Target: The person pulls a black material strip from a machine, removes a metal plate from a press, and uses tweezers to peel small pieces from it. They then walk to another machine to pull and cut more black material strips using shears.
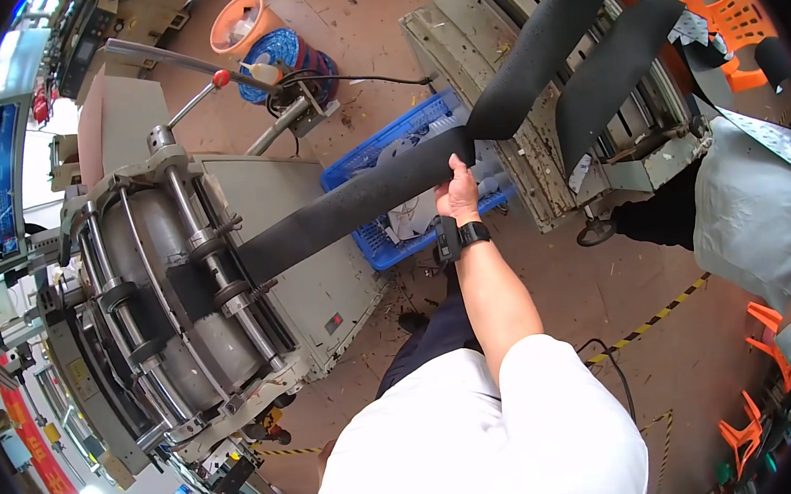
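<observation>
A long black rubber-like strip (344,200) stretches from the roller machine (174,295) at the left toward the middle. Near its free right end, my right hand (457,195) grips the lower edge, thumb on top and the other fingers hidden behind. A black band with a small box sits on that wrist. Of my left hand (323,455), only a sliver of skin shows low at the left side of my white shirt; its fingers are hidden. Two more black strips (543,46) (621,77) lie across the worn metal machine (462,43) at the upper right.
Beneath the strip stands a blue crate (377,249) with pale scraps. Farther back are an orange bucket (238,24) and a blue container (280,59). At the right, another person in a pale apron (749,197) stands near orange chairs (728,16). A dark cable (623,378) crosses the floor.
</observation>
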